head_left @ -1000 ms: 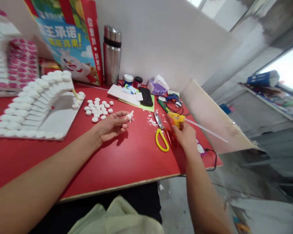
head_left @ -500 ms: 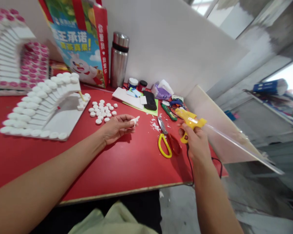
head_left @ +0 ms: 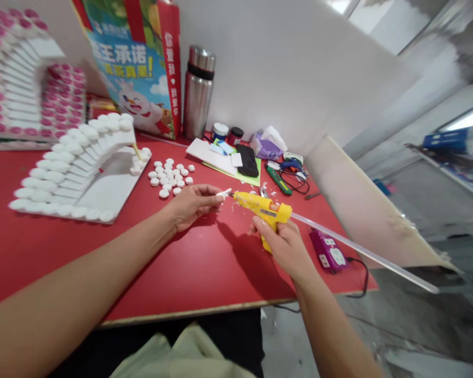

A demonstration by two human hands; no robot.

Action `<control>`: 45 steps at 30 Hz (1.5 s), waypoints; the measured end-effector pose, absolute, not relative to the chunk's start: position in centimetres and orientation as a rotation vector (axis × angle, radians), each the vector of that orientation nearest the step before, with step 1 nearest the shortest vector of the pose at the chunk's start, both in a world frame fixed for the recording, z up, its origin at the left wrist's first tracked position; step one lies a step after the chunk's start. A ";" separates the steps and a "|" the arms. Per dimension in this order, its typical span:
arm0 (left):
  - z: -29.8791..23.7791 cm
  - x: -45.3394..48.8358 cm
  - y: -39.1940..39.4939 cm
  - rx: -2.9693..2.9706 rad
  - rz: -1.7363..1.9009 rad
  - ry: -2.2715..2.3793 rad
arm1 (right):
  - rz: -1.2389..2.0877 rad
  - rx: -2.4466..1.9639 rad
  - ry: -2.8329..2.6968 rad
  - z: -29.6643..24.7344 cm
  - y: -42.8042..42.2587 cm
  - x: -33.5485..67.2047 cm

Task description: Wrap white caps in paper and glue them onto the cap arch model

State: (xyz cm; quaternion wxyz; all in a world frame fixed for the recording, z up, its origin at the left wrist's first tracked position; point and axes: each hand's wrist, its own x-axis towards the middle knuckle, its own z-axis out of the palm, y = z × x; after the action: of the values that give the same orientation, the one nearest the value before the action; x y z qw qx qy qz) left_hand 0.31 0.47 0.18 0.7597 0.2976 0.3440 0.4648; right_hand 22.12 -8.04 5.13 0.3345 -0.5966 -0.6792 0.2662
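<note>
Between the thumb and fingers of my left hand [head_left: 199,206] is a small white piece [head_left: 224,193], its exact kind too small to make out. My right hand [head_left: 279,239] is wrapped round the handle of a yellow hot glue gun [head_left: 262,206]. The gun's nozzle is at the tip of the white piece; whether they touch I cannot tell. A long clear glue stick [head_left: 362,251] sticks out of the gun's back. Left of my left hand lie several round white pieces [head_left: 169,176] on the red table [head_left: 205,273]. Scissors [head_left: 263,192] are mostly hidden behind the gun.
A white arched model [head_left: 102,189] stands at left, a pink-and-white one [head_left: 21,100] behind it. At the back are a printed bag [head_left: 137,79], a steel flask [head_left: 199,94] and a green-handled tool [head_left: 278,179]. A purple power socket [head_left: 329,252] sits near the right edge.
My right hand has brought the glue gun leftward over the scissors, up to the white piece. The purple socket has come into view. My left hand keeps its pinch on the piece.
</note>
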 end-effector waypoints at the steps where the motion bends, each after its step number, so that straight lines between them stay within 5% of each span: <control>1: 0.2 0.3 0.5 0.652 1.005 0.752 | 0.692 -1.563 -1.783 5.1 -8.1 22.1; 45: 0.1 0.0 0.6 0.665 0.961 0.717 | 0.549 -1.565 -1.843 6.4 -8.7 21.9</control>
State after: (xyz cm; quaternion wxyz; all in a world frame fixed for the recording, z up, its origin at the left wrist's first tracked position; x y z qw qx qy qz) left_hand -0.02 0.56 0.06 0.7739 0.3071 0.3311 0.4439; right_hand 21.89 -8.69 6.35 0.3251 -0.5970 -0.7028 0.2096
